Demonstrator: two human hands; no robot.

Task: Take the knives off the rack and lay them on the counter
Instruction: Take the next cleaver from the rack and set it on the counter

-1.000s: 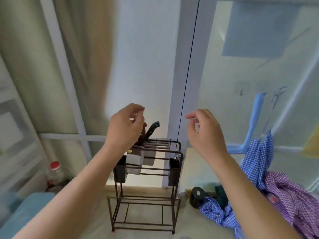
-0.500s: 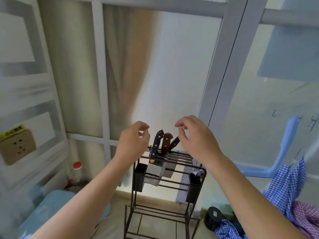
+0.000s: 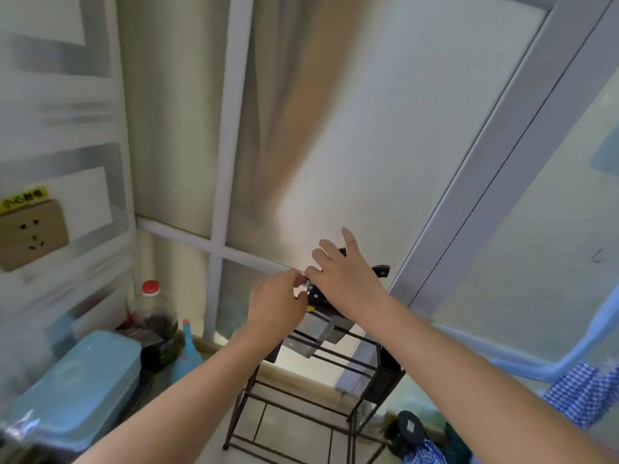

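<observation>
Above the knife rack: both hands at the handles

Left hand (image 3: pixel 274 308) pinches loosely, fingertips curled together beside a black knife handle (image 3: pixel 315 296); contact unclear. Right hand (image 3: pixel 345 279) spreads open over the knives (image 3: pixel 380 270), which stand in the dark wire rack (image 3: pixel 335 373) on the counter (image 3: pixel 294 426); red-capped bottle (image 3: pixel 152 316) stands far left

Little can be read. A yellow sticker (image 3: pixel 22 200) sits on the wall just above the tan wall socket (image 3: pixel 32 234), touching its top edge, and carries dark Chinese characters (too blurred to make out). A small dark scribble (image 3: pixel 596 256) marks the frosted glass panel (image 3: pixel 536 229) at the right; it is not legible.
</observation>
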